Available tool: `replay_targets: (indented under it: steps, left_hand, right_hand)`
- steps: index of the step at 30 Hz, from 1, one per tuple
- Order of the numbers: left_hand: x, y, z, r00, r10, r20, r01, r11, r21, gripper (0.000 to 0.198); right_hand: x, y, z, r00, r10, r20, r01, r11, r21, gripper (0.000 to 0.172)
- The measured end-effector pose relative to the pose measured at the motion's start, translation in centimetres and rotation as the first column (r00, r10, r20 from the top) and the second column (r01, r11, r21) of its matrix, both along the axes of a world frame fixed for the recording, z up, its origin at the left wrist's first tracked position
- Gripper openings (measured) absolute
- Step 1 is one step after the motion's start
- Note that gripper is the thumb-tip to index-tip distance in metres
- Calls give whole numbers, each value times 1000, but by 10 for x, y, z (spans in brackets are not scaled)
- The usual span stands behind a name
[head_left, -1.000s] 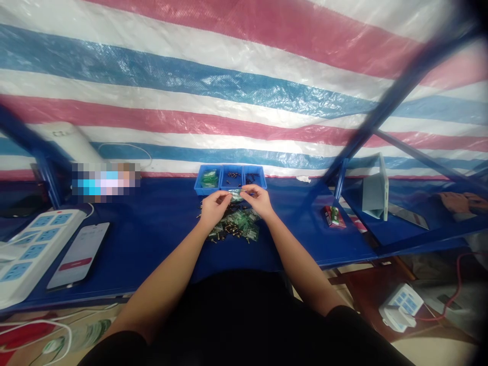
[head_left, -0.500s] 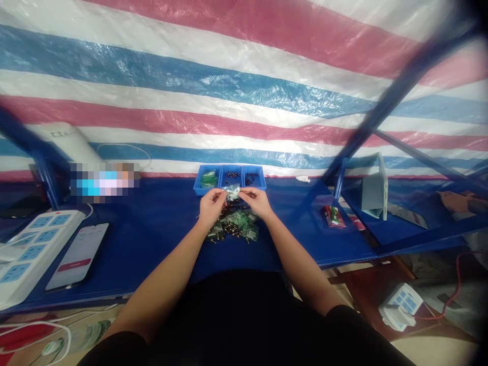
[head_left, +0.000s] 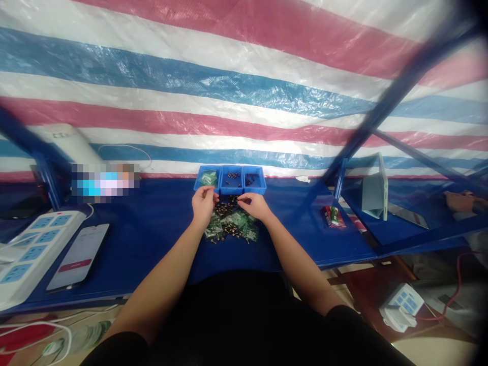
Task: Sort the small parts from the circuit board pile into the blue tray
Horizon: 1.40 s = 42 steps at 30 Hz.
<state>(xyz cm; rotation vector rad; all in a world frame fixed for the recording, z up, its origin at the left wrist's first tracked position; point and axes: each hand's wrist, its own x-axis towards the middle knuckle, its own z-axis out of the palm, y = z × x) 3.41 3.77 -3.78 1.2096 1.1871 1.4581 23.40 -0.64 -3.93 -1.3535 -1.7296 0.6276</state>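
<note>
A pile of screws and small green-tinted plastic packets lies on the blue table. Behind it stand three blue bins in a row: the left bin holds green packets, the middle bin a few small screws, the right bin dark screws. My left hand is at the front of the left bin, its fingers pinched together; what they hold is too small to tell. My right hand is over the pile's right rear edge, thumb and fingers closed on something I cannot make out.
On the left are a white power strip and a phone. To the right lie a small red box and a tablet on a stand. Another person's hand shows at the far right.
The clear packet held between both hands is gone from them, and the left bin's packets look fuller. My hands have moved apart and slightly down.
</note>
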Motion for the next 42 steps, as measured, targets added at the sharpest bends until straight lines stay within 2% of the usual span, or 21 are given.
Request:
replay_targets:
  steps: [3,6,11,17,20,24,27,33,42]
  left_hand:
    - [1,-6,0,982,11,-186,10,993,114,18]
    - [2,-10,0,960,-5,-279,50,987,152,21]
    - [3,-14,1,930,-65,-362,130,979,159,23]
    - [3,-20,4,855,-114,-506,236,954,184,23]
    - [4,-21,4,813,-113,-571,267,944,193,23]
    - [6,-20,1,773,-112,-624,325,915,239,23]
    - [8,-20,1,754,-115,-646,363,894,264,24]
    - [7,-21,3,749,-83,-657,353,889,290,24]
    - [6,-22,4,775,-83,-626,329,899,288,24]
  right_hand:
    - [0,-1,0,981,67,182,-77,996,50,20]
    - [0,0,-2,952,114,284,-141,987,77,15]
    - [0,3,-6,950,110,294,-144,985,96,14]
    - [1,3,-8,943,92,320,-128,987,93,15]
    - [-1,2,-5,964,66,258,-98,989,114,15]
    - [-5,-1,2,999,-6,44,-2,986,164,16]
    - [-8,-4,7,999,-19,-47,27,984,174,20]
    - [-10,-6,11,995,-22,-95,38,985,168,20]
    - [-9,-4,7,989,-17,-145,36,991,128,25]
